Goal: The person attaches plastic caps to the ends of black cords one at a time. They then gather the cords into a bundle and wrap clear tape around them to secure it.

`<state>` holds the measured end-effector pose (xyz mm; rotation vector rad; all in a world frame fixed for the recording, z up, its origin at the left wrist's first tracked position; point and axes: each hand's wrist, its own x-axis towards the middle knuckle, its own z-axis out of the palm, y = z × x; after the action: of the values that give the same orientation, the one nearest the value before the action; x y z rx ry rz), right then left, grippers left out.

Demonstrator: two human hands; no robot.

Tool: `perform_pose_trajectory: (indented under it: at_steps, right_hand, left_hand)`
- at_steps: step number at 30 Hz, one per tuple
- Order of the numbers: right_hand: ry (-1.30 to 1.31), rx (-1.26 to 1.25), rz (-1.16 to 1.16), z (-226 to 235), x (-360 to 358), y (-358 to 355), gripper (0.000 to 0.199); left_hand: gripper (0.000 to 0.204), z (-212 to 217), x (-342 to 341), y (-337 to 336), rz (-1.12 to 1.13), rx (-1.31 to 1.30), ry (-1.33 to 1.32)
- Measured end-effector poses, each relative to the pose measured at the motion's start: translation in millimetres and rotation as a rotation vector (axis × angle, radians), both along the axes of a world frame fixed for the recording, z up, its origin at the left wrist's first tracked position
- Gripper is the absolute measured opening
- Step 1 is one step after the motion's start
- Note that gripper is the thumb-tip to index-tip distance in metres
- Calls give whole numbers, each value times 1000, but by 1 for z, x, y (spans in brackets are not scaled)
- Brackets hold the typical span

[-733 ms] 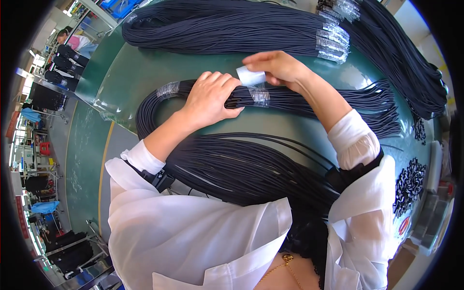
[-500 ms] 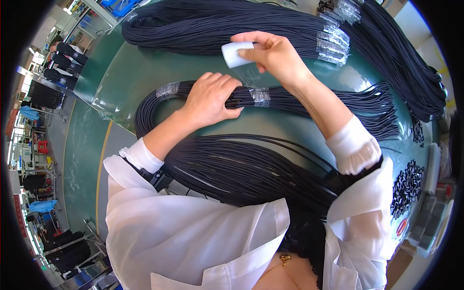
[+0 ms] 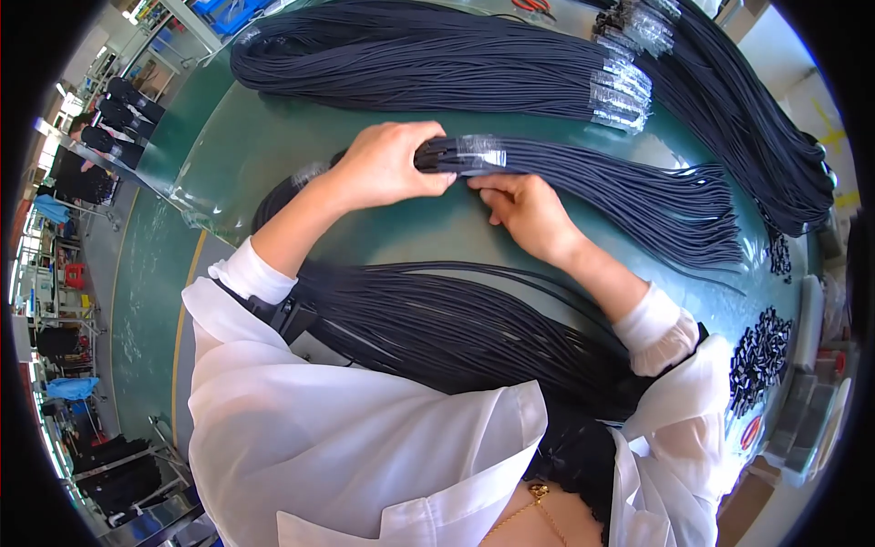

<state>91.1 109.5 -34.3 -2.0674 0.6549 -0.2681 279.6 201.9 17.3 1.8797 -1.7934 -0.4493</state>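
My left hand [image 3: 387, 166] is wrapped round a bundle of black cables [image 3: 592, 178], thumb on the near side. Just right of it, a band of clear film [image 3: 481, 153] circles the bundle; dark cable ends show between hand and band. My right hand [image 3: 533, 217] is at the bundle's near edge below that band, its fingers curled in and partly under the cables. What these fingers hold, if anything, is hidden. Another clear band [image 3: 310, 173] shows left of my left hand, close to where the bundle bends round.
A thick black cable bundle [image 3: 419, 68] lies across the far side of the green table [image 3: 228, 137], another [image 3: 747, 118] at far right. Loose cables [image 3: 456, 310] lie close to my body. Small black pieces [image 3: 761, 356] are heaped at right. Red-handled scissors [image 3: 533, 7] lie at the back.
My right hand has come down from above the bundle to its near side; the white roll it held is out of sight. The bundle under my left hand has shifted slightly away from me.
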Motion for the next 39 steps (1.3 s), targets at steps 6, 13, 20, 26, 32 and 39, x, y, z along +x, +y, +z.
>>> perform_pose_trajectory:
  at_steps: [6,13,20,26,32,39]
  right_hand:
    - [16,-25,262,73,-39,10,31]
    - [-18,297,-1,27,26,-53,30]
    - [-296,481,0,64,7,-31,29]
    - [-302,305,194,51,-44,12,22]
    - [-77,342,48,11,-17,-19,21]
    - [48,-13,157,67,-62,10,33]
  left_hand:
    - [38,-32,0,33,-144,-142,-339]
    - [40,-36,-8,14,-196,-156,-367]
    - [35,-27,3,4,-136,-106,-221]
    - [38,7,21,-14,-46,90,66]
    - [36,8,14,-16,-71,138,32]
    - [41,-27,-7,27,-289,-2,-377]
